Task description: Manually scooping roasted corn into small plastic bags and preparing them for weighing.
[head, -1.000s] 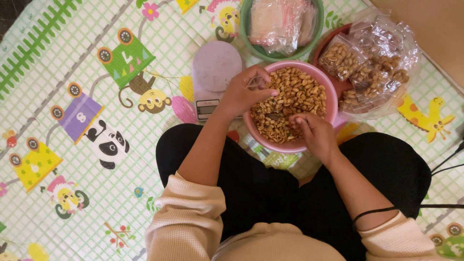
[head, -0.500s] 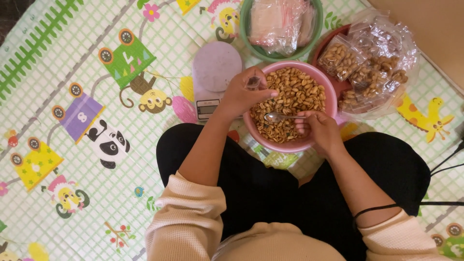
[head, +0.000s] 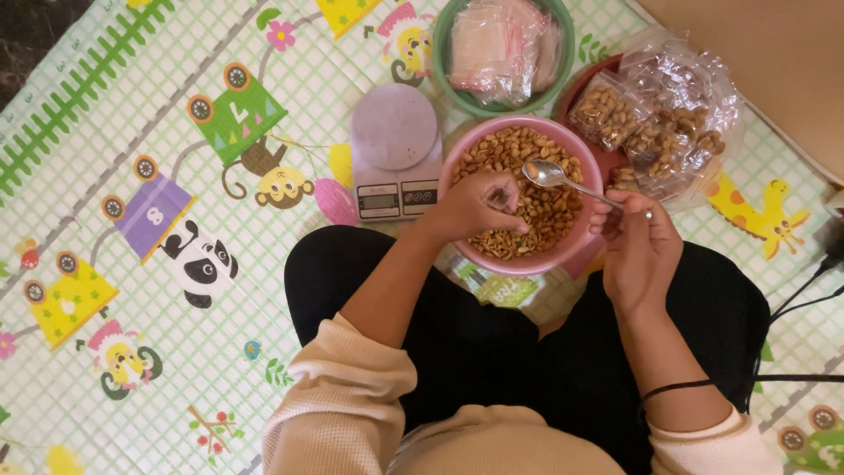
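Observation:
A pink bowl (head: 451,164) of roasted nuts (head: 547,209) stands on the mat in front of my crossed legs. My left hand (head: 470,211) reaches into the bowl from the left, its fingers curled over the nuts and pinching what looks like a small clear bag (head: 502,197). My right hand (head: 637,246) is at the bowl's right rim and holds a metal spoon (head: 549,174) by the handle. The spoon's bowl is lifted above the nuts and looks empty.
A small white kitchen scale (head: 396,149) sits left of the pink bowl. Behind it a green bowl (head: 442,66) holds empty clear bags (head: 501,44). Filled bags of nuts (head: 659,123) lie in a red bowl (head: 573,88). Black cables (head: 809,299) run at right on the patterned play mat (head: 132,220).
My right hand has drawn back to the bowl's right rim and raised the spoon out of the nuts. My left hand has moved from the left rim further into the bowl.

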